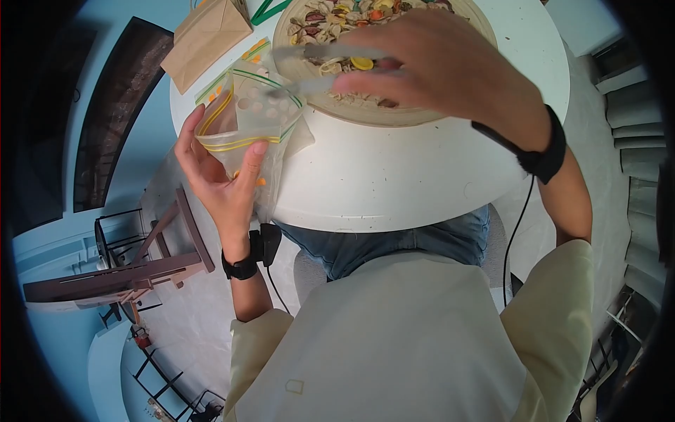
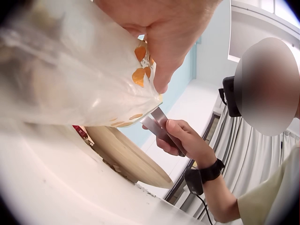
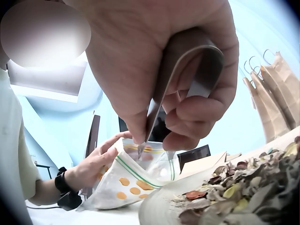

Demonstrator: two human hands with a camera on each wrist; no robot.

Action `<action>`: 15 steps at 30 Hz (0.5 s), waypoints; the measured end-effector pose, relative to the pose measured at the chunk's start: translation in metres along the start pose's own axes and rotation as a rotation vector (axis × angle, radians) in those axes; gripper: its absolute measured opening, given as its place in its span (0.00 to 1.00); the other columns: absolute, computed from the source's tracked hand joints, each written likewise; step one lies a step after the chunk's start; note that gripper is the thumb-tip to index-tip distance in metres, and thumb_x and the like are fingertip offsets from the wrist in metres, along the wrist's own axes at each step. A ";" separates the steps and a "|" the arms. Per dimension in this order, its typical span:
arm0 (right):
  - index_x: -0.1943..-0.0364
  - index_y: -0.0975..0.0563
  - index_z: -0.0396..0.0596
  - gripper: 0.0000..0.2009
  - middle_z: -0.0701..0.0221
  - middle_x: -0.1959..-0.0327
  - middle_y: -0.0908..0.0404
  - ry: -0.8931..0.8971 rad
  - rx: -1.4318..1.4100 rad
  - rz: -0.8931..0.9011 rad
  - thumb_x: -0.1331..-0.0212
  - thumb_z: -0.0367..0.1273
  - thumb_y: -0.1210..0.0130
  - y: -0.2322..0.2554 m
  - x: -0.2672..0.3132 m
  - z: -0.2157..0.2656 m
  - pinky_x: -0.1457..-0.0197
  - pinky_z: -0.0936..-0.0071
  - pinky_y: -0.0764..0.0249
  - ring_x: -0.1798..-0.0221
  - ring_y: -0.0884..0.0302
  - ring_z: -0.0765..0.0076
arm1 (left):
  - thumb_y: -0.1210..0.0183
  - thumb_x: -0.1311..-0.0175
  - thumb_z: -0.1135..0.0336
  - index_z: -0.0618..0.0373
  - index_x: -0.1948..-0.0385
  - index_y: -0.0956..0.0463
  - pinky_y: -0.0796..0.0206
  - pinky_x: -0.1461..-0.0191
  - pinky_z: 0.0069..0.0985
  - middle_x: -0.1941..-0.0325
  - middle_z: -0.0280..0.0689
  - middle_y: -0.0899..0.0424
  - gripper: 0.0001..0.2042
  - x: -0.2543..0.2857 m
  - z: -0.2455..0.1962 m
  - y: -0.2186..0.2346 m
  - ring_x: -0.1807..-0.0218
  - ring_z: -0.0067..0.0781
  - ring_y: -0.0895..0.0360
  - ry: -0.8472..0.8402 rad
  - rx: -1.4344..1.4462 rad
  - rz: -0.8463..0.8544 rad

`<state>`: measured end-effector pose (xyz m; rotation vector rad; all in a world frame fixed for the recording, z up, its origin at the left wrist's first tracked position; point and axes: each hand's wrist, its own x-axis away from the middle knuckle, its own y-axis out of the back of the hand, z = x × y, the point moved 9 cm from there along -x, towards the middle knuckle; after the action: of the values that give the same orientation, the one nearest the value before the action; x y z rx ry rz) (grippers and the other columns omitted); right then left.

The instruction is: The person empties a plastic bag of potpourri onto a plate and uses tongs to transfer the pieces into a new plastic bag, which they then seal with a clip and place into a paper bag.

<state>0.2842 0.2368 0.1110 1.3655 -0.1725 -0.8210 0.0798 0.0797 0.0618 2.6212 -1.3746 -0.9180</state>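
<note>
My left hand [image 1: 225, 172] holds a clear zip bag [image 1: 292, 141] by its side, thumb in front and fingers behind. The bag has orange dots, a yellow and green zip line, and its mouth is spread. Between the thumb and fingers of my right hand [image 1: 450, 70] is a pair of metal tongs [image 3: 161, 89]. Both tong tips are at the bag's mouth, blurred in the head view; I cannot tell whether anything is between them. Below the right hand, a round wooden tray [image 1: 394, 121] carries a heap of mixed dried petals and flowers [image 3: 220, 192].
A brown paper bag [image 1: 207, 39] lies at the table's far left, beside a green strip [image 1: 271, 10]. Several paper bags with handles [image 3: 276, 93] stand behind the tray in the right wrist view. Small crumbs dot the white round table [image 1: 408, 172], whose front edge borders my lap.
</note>
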 end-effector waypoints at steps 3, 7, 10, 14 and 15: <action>0.50 0.20 0.43 0.23 0.59 0.70 0.17 0.010 -0.044 -0.015 0.36 0.48 0.46 0.006 0.016 -0.033 0.64 0.67 0.27 0.71 0.21 0.59 | 0.28 0.52 0.74 0.57 0.36 0.43 0.38 0.31 0.36 0.34 0.46 0.37 0.40 0.000 -0.001 0.001 0.33 0.40 0.35 0.009 -0.004 -0.002; 0.50 0.21 0.42 0.23 0.59 0.69 0.17 0.025 -0.103 -0.032 0.36 0.48 0.46 0.012 0.034 -0.060 0.63 0.67 0.27 0.71 0.20 0.59 | 0.27 0.52 0.73 0.57 0.36 0.43 0.37 0.31 0.35 0.34 0.46 0.37 0.40 0.001 0.002 0.001 0.34 0.40 0.35 -0.008 0.001 0.003; 0.51 0.21 0.44 0.25 0.58 0.71 0.19 -0.098 0.078 0.030 0.38 0.52 0.46 0.018 0.058 -0.066 0.59 0.61 0.27 0.66 0.21 0.53 | 0.27 0.52 0.72 0.57 0.36 0.43 0.37 0.31 0.36 0.34 0.46 0.37 0.40 0.001 0.003 0.002 0.34 0.40 0.35 0.005 0.003 0.000; 0.51 0.21 0.42 0.25 0.58 0.72 0.19 -0.124 0.186 0.137 0.38 0.50 0.46 0.013 0.077 -0.056 0.61 0.61 0.26 0.67 0.20 0.54 | 0.27 0.52 0.72 0.57 0.36 0.44 0.37 0.31 0.36 0.34 0.47 0.37 0.40 0.002 0.006 0.000 0.34 0.40 0.35 0.037 0.029 0.000; 0.51 0.21 0.42 0.25 0.58 0.74 0.19 -0.087 0.233 0.084 0.38 0.50 0.45 0.014 0.079 -0.053 0.62 0.61 0.26 0.67 0.21 0.54 | 0.27 0.52 0.72 0.57 0.36 0.44 0.37 0.31 0.36 0.34 0.47 0.37 0.40 0.002 0.005 0.000 0.34 0.41 0.35 0.036 0.030 0.000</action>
<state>0.3766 0.2310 0.0837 1.5305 -0.4015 -0.8082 0.0780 0.0796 0.0563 2.6457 -1.3903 -0.8523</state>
